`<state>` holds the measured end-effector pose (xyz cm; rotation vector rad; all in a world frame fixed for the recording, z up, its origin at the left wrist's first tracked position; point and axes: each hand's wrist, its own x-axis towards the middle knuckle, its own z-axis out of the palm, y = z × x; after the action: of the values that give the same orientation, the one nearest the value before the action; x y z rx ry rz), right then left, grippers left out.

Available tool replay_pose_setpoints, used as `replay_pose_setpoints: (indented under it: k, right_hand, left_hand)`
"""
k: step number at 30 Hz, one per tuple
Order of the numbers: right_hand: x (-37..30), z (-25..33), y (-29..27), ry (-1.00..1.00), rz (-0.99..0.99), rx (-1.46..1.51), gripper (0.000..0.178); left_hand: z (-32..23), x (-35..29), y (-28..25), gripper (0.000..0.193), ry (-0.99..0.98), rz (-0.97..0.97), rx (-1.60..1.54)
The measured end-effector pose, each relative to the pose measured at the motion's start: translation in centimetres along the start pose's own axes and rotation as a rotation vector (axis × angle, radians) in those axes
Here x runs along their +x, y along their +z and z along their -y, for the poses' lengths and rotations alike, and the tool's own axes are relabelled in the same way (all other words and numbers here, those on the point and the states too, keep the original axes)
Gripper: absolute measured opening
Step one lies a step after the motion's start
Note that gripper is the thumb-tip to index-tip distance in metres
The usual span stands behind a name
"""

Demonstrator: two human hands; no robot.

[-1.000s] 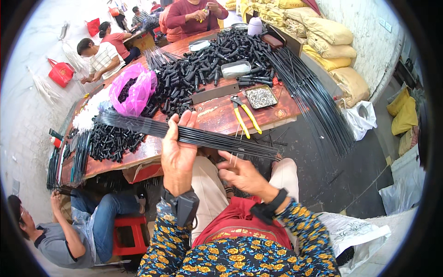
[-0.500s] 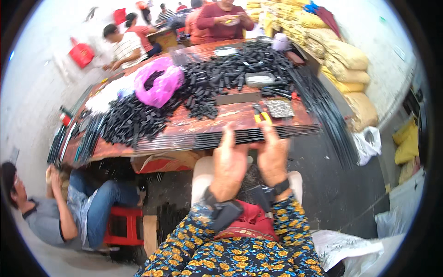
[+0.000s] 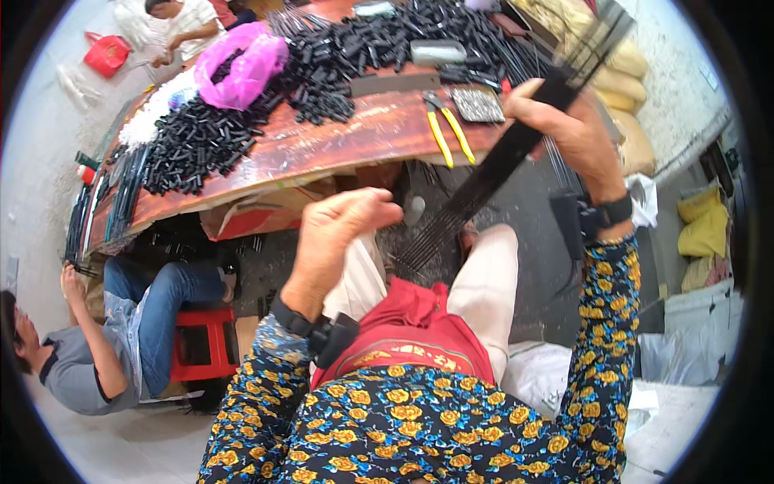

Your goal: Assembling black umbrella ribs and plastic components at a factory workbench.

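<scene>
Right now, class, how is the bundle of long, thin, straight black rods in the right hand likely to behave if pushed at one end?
The bundle of black rods is probably fairly stiff, since it runs nearly straight beyond the right hand. Single rods might slide or fan apart, as gaps show between them at the upper end.

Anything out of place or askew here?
The yellow-handled pliers lie splayed open at the table's front edge, so might get knocked off. The rod bundle in the right hand is tilted, but shows no obvious damage.
</scene>
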<state>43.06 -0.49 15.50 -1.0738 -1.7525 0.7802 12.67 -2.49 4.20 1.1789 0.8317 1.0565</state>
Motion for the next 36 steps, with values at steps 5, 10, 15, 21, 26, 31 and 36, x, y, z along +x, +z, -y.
replay_pose_setpoints:
  k: [5, 10, 15, 21, 26, 31, 36]
  right_hand:
    - [0.4, -2.9, 3.6, 0.079, 0.162, 0.082, 0.023]
    - [1.6, -3.5, 7.3, 0.168, 0.43, 0.267, 0.02]
    - [2.2, -4.1, 11.1, 0.085, 0.622, 0.387, 0.022]
    - [2.7, -3.1, 13.3, -0.07, 0.678, 0.295, 0.024]
    - [3.3, -2.9, 14.8, -0.11, 0.722, 0.32, 0.03]
    - [2.9, -2.5, 15.1, -0.051, 0.756, 0.406, 0.032]
    - [1.2, -3.9, 14.8, 0.102, 0.725, 0.794, 0.038]
  left_hand:
    - [0.1, 0.6, -0.2, 0.029, 0.004, -0.095, 0.059]
    - [0.1, -0.5, -0.8, 0.033, 0.008, -0.181, 0.057]
    - [-1.0, -0.2, -1.5, 0.037, 0.057, -0.238, 0.01]
    - [-7.2, 3.4, -0.8, 0.045, 0.353, -0.21, 0.15]
    - [-13.8, 5.4, 1.4, 0.054, 0.439, 0.024, 0.339]
    - [-14.6, 5.1, 1.7, 0.032, 0.214, 0.241, 0.307]
    - [-15.1, 1.9, 2.2, 0.026, 0.304, 0.182, 0.376]
